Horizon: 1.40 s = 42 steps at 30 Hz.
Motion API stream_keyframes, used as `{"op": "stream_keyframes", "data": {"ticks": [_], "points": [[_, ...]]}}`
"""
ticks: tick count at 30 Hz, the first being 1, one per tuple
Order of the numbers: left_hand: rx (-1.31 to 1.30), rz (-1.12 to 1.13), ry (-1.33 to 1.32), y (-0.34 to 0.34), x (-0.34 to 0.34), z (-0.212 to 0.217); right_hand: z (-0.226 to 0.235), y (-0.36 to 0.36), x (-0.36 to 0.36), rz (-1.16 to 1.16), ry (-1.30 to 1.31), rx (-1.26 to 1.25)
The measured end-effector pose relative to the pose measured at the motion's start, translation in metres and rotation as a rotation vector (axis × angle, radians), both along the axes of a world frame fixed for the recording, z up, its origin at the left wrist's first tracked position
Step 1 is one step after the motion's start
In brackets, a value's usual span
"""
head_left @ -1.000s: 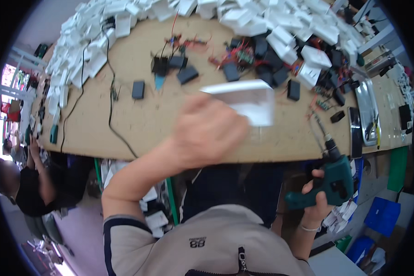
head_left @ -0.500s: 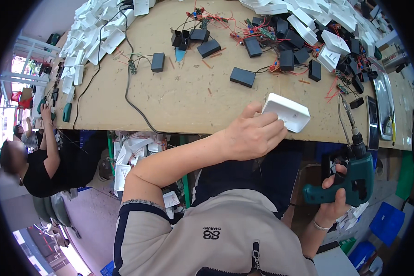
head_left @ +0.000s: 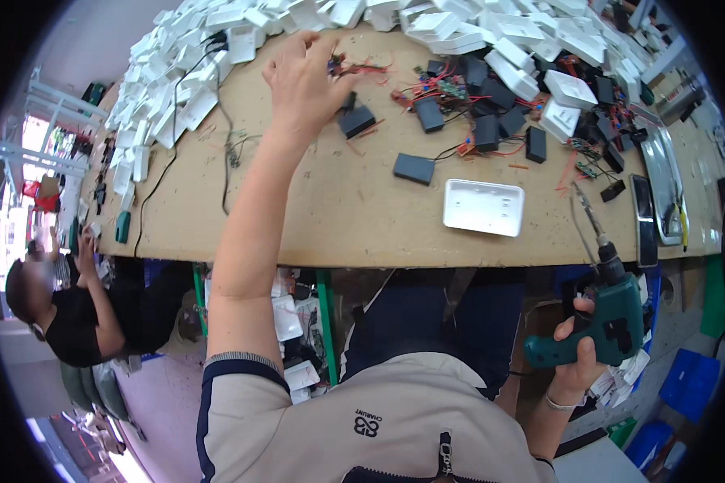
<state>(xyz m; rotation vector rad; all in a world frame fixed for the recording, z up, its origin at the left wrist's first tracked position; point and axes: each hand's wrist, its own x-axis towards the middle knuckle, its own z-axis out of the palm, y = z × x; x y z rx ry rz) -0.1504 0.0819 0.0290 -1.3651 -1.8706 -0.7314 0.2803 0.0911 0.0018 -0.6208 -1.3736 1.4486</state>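
Observation:
My left hand [head_left: 304, 88] reaches across the table with its fingers spread, holding nothing. Under and beside it lie black boxes [head_left: 357, 121] and a small circuit board with thin red wires [head_left: 362, 68], partly hidden by the hand. A white plastic shell [head_left: 483, 208] rests near the table's front edge, its open side up, showing small posts inside. At the right, beyond the table edge, my right hand [head_left: 582, 354] is wrapped round the grip of a dark green power drill [head_left: 616, 314]. Its long bit points up and away over the table.
White shells are heaped along the back [head_left: 451, 24] and left [head_left: 177, 101]. Black boxes and wired boards [head_left: 487, 133] pile up at the right. A phone-like slab [head_left: 644, 217] and metal tray [head_left: 670, 229] lie at the right edge. A co-worker [head_left: 68, 306] sits at the left.
My left hand has let go of the white shell, leaving it on the table, and moved forward and left toward the black boxes. The right hand still holds the drill.

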Motion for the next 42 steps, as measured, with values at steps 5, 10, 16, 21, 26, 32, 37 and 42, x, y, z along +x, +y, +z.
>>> {"op": "stream_keyframes", "data": {"ticks": [5,10,16,21,26,32,37,42], "points": [[0.216,-0.268,-0.281,-0.001,-0.014,-0.008,0.007,-0.001,-0.013,-0.031,0.008,-0.03],[0.72,-0.462,-1.041,-0.019,-0.038,0.02,0.003,0.006,-0.014,0.038,0.017,-0.014],[0.902,-0.622,-0.877,-0.049,-0.008,0.058,-0.001,0.004,-0.018,0.177,0.188,-0.109],[0.509,-0.446,-0.179,-0.062,0.047,0.009,-0.002,0.002,-0.041,0.32,0.379,-0.285],[0.169,-0.396,-0.829,-0.062,0.125,-0.036,-0.005,-0.008,-0.074,0.368,0.396,-0.393],[0.262,-0.462,-0.929,-0.063,0.119,-0.04,-0.017,-0.016,-0.083,0.367,0.363,-0.435],[0.428,-0.378,-1.099,-0.075,0.1,-0.025,-0.017,-0.018,-0.085,0.384,0.359,-0.434],[0.655,-0.424,-1.063,-0.071,0.076,-0.009,-0.011,-0.015,-0.089,0.401,0.378,-0.434]]}}
